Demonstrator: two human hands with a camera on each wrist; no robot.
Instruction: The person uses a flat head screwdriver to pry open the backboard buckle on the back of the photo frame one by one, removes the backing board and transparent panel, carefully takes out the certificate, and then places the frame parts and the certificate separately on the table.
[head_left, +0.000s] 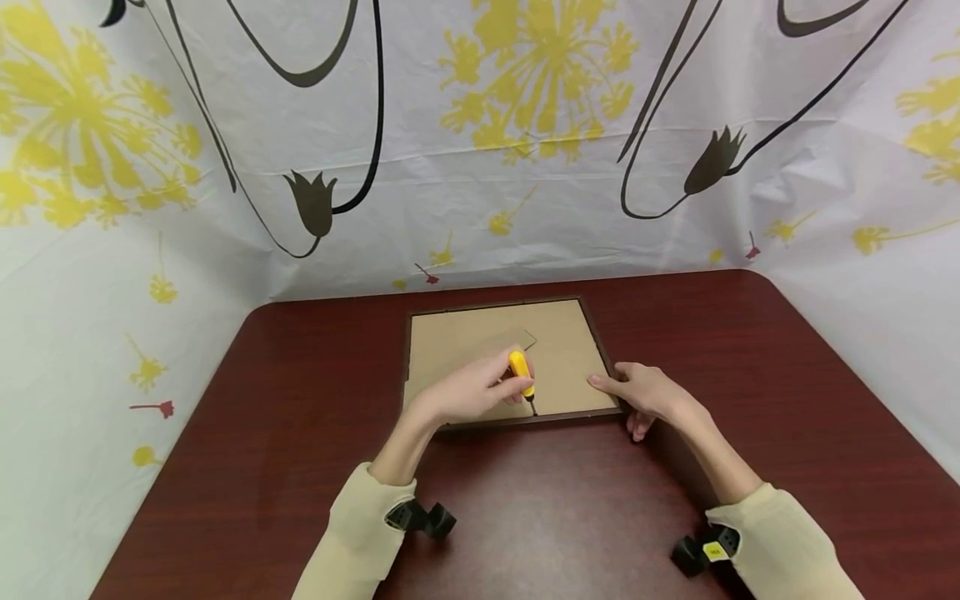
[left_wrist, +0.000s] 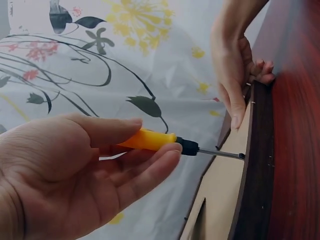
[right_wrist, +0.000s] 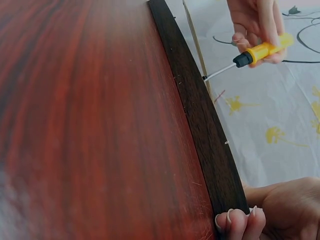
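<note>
A picture frame (head_left: pixel 529 420) lies face down on the table, its tan backing board (head_left: pixel 450 333) upward inside dark wooden edges. My left hand (head_left: pixel 476 390) pinches a screwdriver (left_wrist: pixel 155 141) by its yellow handle between thumb and fingers. The thin metal shaft points at the near inner edge of the frame, and its tip meets a small dark piece (left_wrist: pixel 242 156) there. At the near right corner my right hand (head_left: pixel 651 395) grips the frame, thumb on the backing board and fingers around the outer side.
The dark red wooden table (head_left: pixel 300 433) surrounds the frame. Behind it and at both sides hangs a white sheet (head_left: pixel 480 217) printed with flowers. A thin wire-like hanger (head_left: pixel 531 337) stands out on the backing board. Each wrist wears a black camera (head_left: pixel 420 518).
</note>
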